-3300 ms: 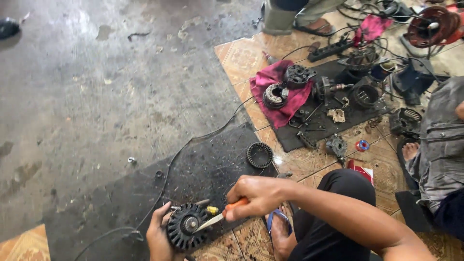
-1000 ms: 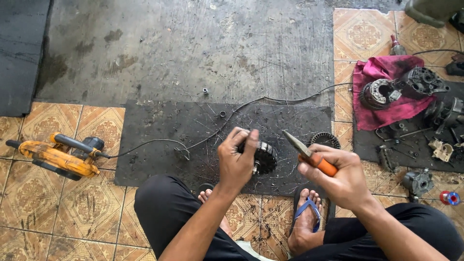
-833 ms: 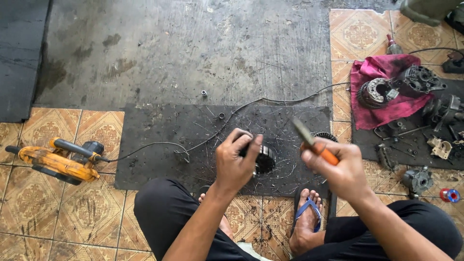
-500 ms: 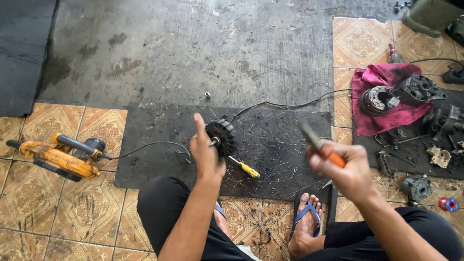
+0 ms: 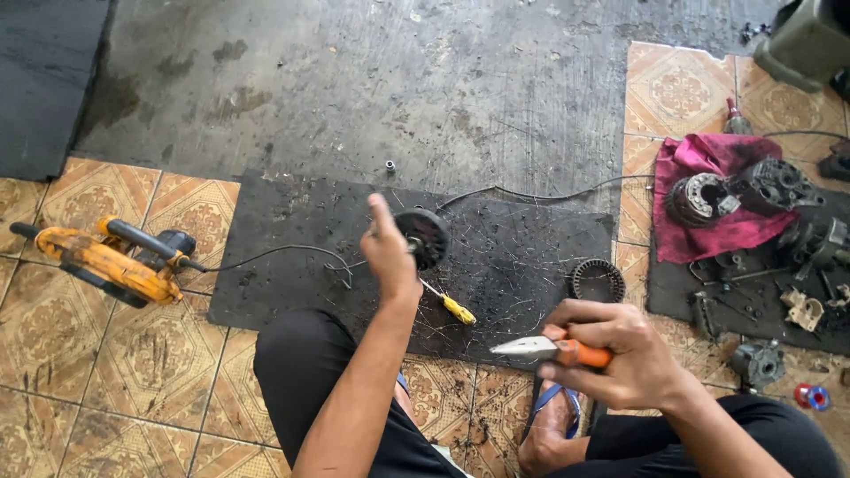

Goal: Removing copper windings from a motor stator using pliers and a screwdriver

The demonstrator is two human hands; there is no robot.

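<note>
- The left hand (image 5: 392, 252) is raised above the black mat (image 5: 292, 265), fingers curled around a round black motor part (image 5: 423, 236) with a metal hub; the forefinger sticks up.
- The right hand (image 5: 611, 350) hovers over the near edge of the mat, closed in a fist on the orange handles of a pair of pliers (image 5: 553, 348), whose metal tip points left.
- A yellow-handled screwdriver (image 5: 450, 304) lies on the mat, just below the motor part.
- A black ribbed ring (image 5: 596, 280) sits at the right edge of the mat.
- A thin black cable (image 5: 283, 252) runs across the mat to an orange power tool (image 5: 106, 261) on the tiled floor, left of the mat.
- A small nut (image 5: 390, 165) rests on the concrete just beyond the far edge of the mat.
- Right of the mat, a red cloth (image 5: 708, 199) carries a wound motor coil (image 5: 699, 196) and a dark housing (image 5: 772, 181).
</note>
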